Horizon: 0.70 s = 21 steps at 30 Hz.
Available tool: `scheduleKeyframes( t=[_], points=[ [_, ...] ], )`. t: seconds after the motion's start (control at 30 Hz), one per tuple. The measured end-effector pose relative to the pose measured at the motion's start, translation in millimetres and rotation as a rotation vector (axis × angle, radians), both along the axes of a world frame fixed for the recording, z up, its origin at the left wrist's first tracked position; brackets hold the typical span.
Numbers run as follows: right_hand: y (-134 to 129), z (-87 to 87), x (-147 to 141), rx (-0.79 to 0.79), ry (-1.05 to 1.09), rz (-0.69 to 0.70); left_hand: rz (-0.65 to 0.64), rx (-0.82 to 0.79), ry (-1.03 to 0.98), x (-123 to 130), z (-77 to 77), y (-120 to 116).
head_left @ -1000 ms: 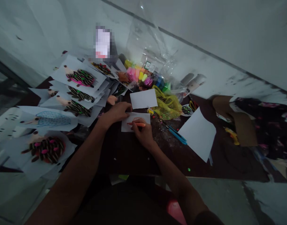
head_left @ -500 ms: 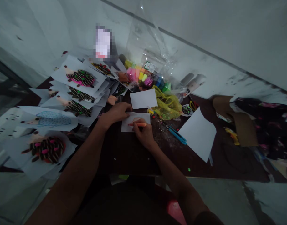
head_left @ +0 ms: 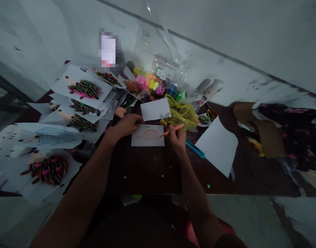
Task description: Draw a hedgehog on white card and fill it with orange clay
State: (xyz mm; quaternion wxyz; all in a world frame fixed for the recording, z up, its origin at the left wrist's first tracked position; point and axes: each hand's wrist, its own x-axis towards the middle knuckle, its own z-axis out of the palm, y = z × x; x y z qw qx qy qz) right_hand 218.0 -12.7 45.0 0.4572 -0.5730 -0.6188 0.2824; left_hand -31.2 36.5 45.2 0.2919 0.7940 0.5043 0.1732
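A small sheet of white paper (head_left: 137,142) lies on the dark table, carrying an orange outline of a rounded, hedgehog-like animal with a pointed snout. My right hand (head_left: 177,138) is closed on an orange marker (head_left: 176,128), whose tip is at the right end of the drawing. At the sheet's upper left corner rests my left hand (head_left: 129,124), fingers extended and lying on the paper and table. Just behind is a blank white card (head_left: 155,109). A yellow net-like bag (head_left: 182,115) sits beyond my right hand.
Decorated hedgehog pictures (head_left: 84,89) are piled at left, beside a white power strip (head_left: 5,144). A clear bag of coloured clay (head_left: 158,81) stands against the wall. Right of my hand are a blue-handled tool (head_left: 195,148), a large white sheet (head_left: 220,146) and brown cardboard (head_left: 270,137).
My right hand has moved right with the marker, from over the middle of the sheet to its right edge, uncovering the drawing. My left hand stays at the corner.
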Motion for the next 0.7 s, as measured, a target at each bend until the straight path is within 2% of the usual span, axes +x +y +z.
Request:
scheduleKeyframes(
  t=[0.23, 0.47, 0.57, 0.7],
  points=[
    [4, 9.2, 23, -0.059, -0.255, 0.016, 0.008, -0.009, 0.051, 1, 3.3, -1],
    [3, 8.9, 26, -0.070, -0.557, -0.088, 0.012, 0.039, 0.108, 1, 1.0, -1],
    [1, 13.9, 21, -0.159, -0.677, -0.068, 0.019, 0.044, 0.134, 0, 0.9, -1],
    [-3, 25.8, 13, -0.380, -0.837, -0.062, 0.034, 0.083, 0.147, -1, 1.0, -1]
  ],
)
